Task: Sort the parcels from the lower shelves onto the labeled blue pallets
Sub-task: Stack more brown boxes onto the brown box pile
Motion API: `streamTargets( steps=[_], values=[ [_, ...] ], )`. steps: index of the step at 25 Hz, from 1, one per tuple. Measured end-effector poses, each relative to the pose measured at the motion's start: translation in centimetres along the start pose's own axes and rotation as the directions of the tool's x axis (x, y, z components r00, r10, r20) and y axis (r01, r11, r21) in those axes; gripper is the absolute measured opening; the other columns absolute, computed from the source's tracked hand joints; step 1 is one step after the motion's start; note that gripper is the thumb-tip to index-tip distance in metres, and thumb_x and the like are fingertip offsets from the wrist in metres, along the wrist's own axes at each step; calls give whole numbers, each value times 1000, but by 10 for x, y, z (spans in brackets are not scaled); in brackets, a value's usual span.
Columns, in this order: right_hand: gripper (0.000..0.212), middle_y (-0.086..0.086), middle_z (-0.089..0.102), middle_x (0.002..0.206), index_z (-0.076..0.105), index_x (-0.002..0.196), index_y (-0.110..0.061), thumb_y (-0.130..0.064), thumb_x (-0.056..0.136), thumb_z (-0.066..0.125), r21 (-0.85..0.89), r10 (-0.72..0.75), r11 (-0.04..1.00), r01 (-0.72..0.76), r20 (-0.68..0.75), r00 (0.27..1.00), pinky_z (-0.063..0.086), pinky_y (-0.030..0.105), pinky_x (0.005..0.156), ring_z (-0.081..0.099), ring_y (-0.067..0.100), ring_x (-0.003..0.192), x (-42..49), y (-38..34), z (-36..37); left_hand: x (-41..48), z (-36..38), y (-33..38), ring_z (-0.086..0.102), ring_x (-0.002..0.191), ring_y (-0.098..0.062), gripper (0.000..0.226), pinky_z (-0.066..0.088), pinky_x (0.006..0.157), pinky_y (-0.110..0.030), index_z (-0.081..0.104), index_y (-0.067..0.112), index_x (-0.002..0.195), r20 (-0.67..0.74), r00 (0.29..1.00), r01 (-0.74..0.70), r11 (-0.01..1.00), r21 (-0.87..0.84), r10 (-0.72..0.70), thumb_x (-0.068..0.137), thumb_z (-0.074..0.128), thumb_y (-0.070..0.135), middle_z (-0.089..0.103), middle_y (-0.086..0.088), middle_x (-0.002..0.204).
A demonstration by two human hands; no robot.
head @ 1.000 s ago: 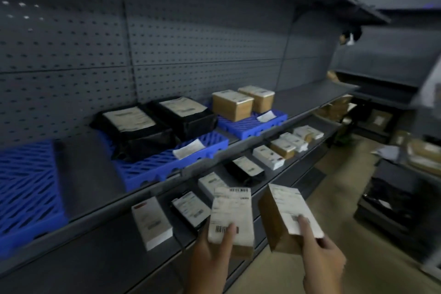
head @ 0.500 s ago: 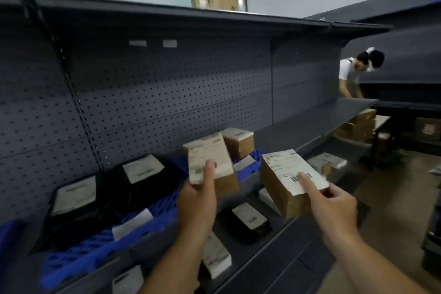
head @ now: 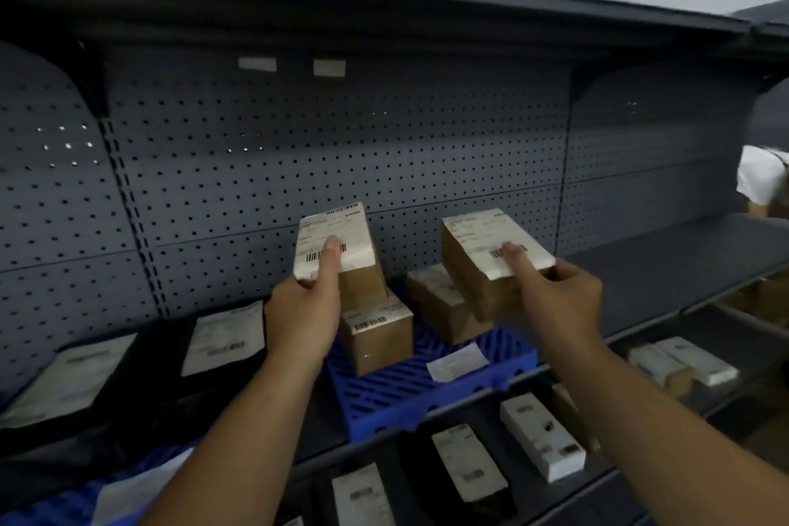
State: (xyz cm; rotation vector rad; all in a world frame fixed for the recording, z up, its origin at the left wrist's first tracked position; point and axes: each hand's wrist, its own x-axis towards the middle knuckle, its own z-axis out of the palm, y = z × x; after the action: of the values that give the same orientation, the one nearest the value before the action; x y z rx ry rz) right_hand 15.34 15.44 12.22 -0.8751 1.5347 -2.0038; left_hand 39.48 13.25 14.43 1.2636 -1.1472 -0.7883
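Fingers of left hand [head: 301,320] wrapped round labelled cardboard parcel [head: 341,243], thumb across barcode; parcel held in air above blue pallet [head: 405,397]. Fingers of right hand [head: 555,303] grip second labelled parcel [head: 474,269], thumb on label, over pallet's right side. Front brown box [head: 378,337] and rear brown box [head: 435,305] stand on pallet, paper slip [head: 457,361] beside them. Black bags [head: 226,337] on shelf to left. Small parcels [head: 542,436] on lower shelf.

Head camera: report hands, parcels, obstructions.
Left hand grips left parcel; right hand grips right parcel. Both above blue pallet. Two boxes already on it, just below.
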Motion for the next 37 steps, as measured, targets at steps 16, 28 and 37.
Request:
streamTargets(
  steps=[16,28,37],
  values=[
    [23,-3,76,80,74,81,-24,-44,75,84,-49,76,997,-64,304,950,61,32,65,72,11,73,129,33,29,-4,80,3,62,77,-12,45,52,81,-38,64,22,78,-439,898,47,995,93,-1,87,62,66,66,2,84],
    [29,-9,67,68,74,80,-19,-47,80,79,-147,62,989,-11,349,935,42,19,45,61,3,59,106,27,47,-3,82,-16,68,81,-23,60,58,81,-43,67,18,74,-419,908,98,978,182,-13,85,54,75,71,-5,82],
    [52,-2,70,86,70,93,-19,-69,77,66,-346,150,938,-34,315,937,53,29,58,66,18,72,114,37,54,8,80,-23,70,86,-22,53,59,88,-48,66,31,74,-336,942,89,974,209,-14,83,50,80,73,-1,88]
  ],
)
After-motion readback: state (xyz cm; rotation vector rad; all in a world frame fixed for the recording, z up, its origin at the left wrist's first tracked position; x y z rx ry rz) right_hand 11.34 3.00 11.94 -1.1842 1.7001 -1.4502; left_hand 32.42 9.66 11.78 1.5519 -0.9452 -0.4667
